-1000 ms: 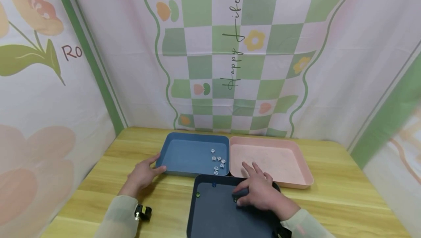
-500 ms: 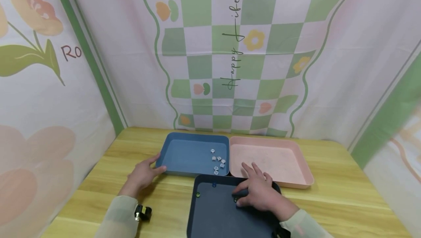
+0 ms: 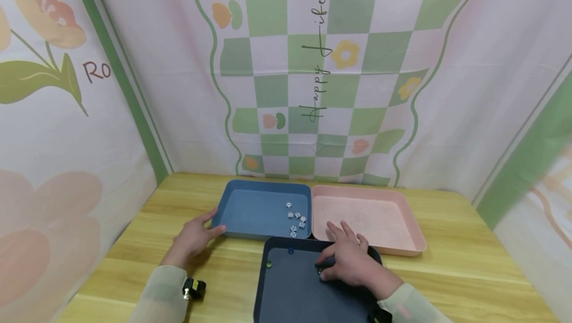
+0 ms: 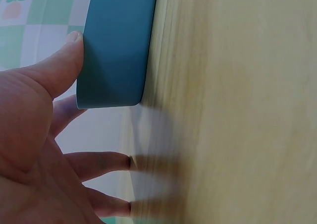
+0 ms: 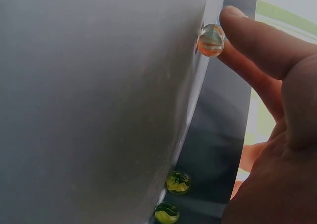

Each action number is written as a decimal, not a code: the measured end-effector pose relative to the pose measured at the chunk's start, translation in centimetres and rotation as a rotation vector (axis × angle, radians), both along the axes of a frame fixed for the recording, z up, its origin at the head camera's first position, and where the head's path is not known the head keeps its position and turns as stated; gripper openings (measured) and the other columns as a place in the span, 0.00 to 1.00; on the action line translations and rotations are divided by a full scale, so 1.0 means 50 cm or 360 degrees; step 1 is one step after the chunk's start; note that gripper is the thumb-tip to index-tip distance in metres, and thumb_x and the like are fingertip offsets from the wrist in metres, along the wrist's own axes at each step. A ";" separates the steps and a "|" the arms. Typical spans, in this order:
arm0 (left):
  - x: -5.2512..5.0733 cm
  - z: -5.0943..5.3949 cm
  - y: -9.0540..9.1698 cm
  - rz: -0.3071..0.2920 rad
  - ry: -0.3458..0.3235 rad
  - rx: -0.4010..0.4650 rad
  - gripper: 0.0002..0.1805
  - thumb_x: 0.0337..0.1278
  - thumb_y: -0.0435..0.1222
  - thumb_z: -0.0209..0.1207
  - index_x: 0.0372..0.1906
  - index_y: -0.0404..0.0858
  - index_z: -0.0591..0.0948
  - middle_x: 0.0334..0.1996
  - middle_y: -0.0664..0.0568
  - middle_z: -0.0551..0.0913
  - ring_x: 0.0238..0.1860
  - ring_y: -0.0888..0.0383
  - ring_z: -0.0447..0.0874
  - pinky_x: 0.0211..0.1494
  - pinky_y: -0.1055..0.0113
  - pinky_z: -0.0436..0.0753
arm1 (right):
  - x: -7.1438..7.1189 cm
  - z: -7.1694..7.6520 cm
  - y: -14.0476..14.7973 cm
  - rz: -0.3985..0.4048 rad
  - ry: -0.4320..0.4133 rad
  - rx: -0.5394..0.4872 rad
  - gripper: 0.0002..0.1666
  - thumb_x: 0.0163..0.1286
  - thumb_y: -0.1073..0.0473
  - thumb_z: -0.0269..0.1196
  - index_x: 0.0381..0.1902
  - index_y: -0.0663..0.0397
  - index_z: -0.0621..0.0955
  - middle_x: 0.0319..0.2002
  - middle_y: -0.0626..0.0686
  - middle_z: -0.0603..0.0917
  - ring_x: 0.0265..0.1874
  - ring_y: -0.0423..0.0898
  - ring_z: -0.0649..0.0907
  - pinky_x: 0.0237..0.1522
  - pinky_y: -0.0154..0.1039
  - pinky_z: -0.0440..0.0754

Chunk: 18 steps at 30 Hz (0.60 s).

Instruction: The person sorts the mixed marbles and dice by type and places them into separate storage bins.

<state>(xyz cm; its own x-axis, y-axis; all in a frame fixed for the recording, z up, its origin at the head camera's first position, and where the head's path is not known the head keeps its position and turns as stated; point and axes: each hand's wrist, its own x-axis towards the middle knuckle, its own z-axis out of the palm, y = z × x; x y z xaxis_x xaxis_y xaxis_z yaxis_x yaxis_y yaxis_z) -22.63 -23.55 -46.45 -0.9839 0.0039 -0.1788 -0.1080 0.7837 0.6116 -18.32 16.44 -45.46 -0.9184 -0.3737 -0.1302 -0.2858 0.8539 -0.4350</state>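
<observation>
My left hand [image 3: 193, 237] grips the near-left corner of the blue tray [image 3: 250, 236] with thumb and index finger; in the left wrist view the other fingertips touch the table. Over the dark tray [image 3: 290, 298], the thumb and index finger of my right hand [image 3: 353, 261] pinch a clear marble with orange streaks [image 5: 211, 39], low beside the tray wall. Two green-yellow marbles [image 5: 178, 182] lie along that wall in the right wrist view. A green marble [image 3: 268, 264] and a blue one [image 3: 291, 251] sit at the dark tray's far left.
Several white dice [image 3: 297, 215] lie in the right part of the blue tray. A pink tray [image 3: 413, 224] stands against its right side, behind the dark tray. All three rest on a wooden table [image 3: 473, 263], with a printed curtain [image 3: 268, 55] behind.
My right hand has shifted very slightly to the left, low in the dark tray. My left hand, the trays and the dice have stayed in place.
</observation>
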 end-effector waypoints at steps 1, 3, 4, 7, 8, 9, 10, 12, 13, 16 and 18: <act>0.000 -0.001 -0.001 0.0000 0.0000 0.0000 0.41 0.65 0.61 0.56 0.78 0.54 0.60 0.72 0.35 0.63 0.70 0.28 0.55 0.56 0.18 0.38 | 0.000 0.000 -0.001 -0.0002 0.0002 0.0001 0.14 0.45 0.46 0.81 0.26 0.19 0.86 0.75 0.62 0.59 0.74 0.69 0.45 0.61 0.75 0.43; 0.001 0.000 -0.001 0.0000 0.0002 -0.0001 0.41 0.65 0.61 0.57 0.78 0.54 0.60 0.71 0.35 0.63 0.70 0.28 0.55 0.56 0.17 0.38 | -0.001 -0.002 -0.002 -0.0010 0.0010 0.0008 0.14 0.45 0.46 0.81 0.25 0.19 0.86 0.75 0.62 0.59 0.74 0.69 0.45 0.61 0.75 0.43; 0.001 -0.001 -0.001 -0.0002 0.0003 -0.0001 0.41 0.65 0.61 0.57 0.78 0.54 0.60 0.71 0.35 0.63 0.70 0.28 0.55 0.56 0.17 0.38 | -0.001 -0.002 -0.002 -0.0014 0.0015 0.0012 0.14 0.46 0.46 0.81 0.25 0.19 0.86 0.75 0.62 0.59 0.74 0.69 0.45 0.61 0.75 0.43; 0.001 0.001 -0.001 -0.0008 0.0008 -0.0005 0.41 0.64 0.62 0.56 0.78 0.54 0.60 0.71 0.34 0.63 0.70 0.27 0.55 0.56 0.17 0.39 | -0.001 -0.004 -0.003 -0.0025 0.0026 0.0017 0.14 0.46 0.47 0.81 0.24 0.19 0.85 0.75 0.62 0.60 0.73 0.69 0.46 0.61 0.74 0.44; 0.000 0.001 0.000 -0.0010 0.0010 -0.0008 0.41 0.64 0.62 0.56 0.78 0.54 0.60 0.71 0.34 0.63 0.70 0.27 0.55 0.56 0.17 0.39 | -0.001 -0.005 -0.003 -0.0025 0.0027 0.0018 0.14 0.46 0.47 0.81 0.24 0.19 0.85 0.75 0.62 0.60 0.73 0.69 0.46 0.61 0.74 0.44; 0.000 0.001 0.000 -0.0013 0.0011 -0.0010 0.41 0.64 0.62 0.56 0.78 0.54 0.60 0.71 0.34 0.63 0.70 0.27 0.55 0.56 0.17 0.39 | -0.001 -0.005 -0.003 -0.0024 0.0026 0.0019 0.14 0.46 0.47 0.81 0.24 0.19 0.85 0.75 0.62 0.60 0.73 0.69 0.46 0.61 0.74 0.44; 0.000 0.001 0.000 -0.0013 0.0011 -0.0009 0.42 0.64 0.63 0.56 0.78 0.54 0.60 0.71 0.34 0.63 0.70 0.27 0.55 0.56 0.17 0.39 | -0.001 -0.005 -0.003 -0.0022 0.0028 0.0020 0.14 0.46 0.47 0.81 0.23 0.19 0.85 0.74 0.62 0.60 0.73 0.69 0.46 0.61 0.74 0.44; -0.001 0.000 0.000 -0.0014 0.0009 -0.0008 0.42 0.64 0.63 0.56 0.78 0.54 0.60 0.71 0.33 0.63 0.70 0.27 0.55 0.56 0.17 0.39 | 0.000 -0.005 -0.003 -0.0018 0.0024 0.0022 0.14 0.47 0.47 0.81 0.23 0.19 0.85 0.74 0.62 0.61 0.73 0.69 0.46 0.61 0.75 0.44; -0.001 0.000 -0.001 -0.0011 0.0003 -0.0002 0.42 0.64 0.63 0.56 0.78 0.54 0.60 0.72 0.34 0.63 0.70 0.27 0.54 0.56 0.17 0.39 | -0.001 -0.006 -0.003 -0.0015 0.0023 0.0026 0.14 0.47 0.47 0.80 0.23 0.19 0.85 0.74 0.62 0.61 0.73 0.69 0.47 0.61 0.75 0.44; -0.001 -0.002 -0.002 -0.0006 -0.0004 0.0002 0.41 0.65 0.62 0.56 0.78 0.54 0.60 0.72 0.35 0.62 0.70 0.28 0.54 0.56 0.17 0.38 | -0.001 -0.007 -0.004 -0.0012 0.0022 0.0038 0.14 0.48 0.48 0.80 0.22 0.19 0.84 0.74 0.62 0.62 0.73 0.69 0.47 0.61 0.75 0.44; -0.001 -0.002 -0.002 -0.0003 -0.0005 0.0002 0.41 0.65 0.61 0.56 0.78 0.54 0.59 0.72 0.35 0.63 0.71 0.28 0.54 0.56 0.18 0.38 | -0.001 -0.008 -0.005 -0.0012 0.0025 0.0043 0.14 0.48 0.48 0.80 0.21 0.19 0.84 0.74 0.62 0.62 0.73 0.69 0.47 0.61 0.75 0.44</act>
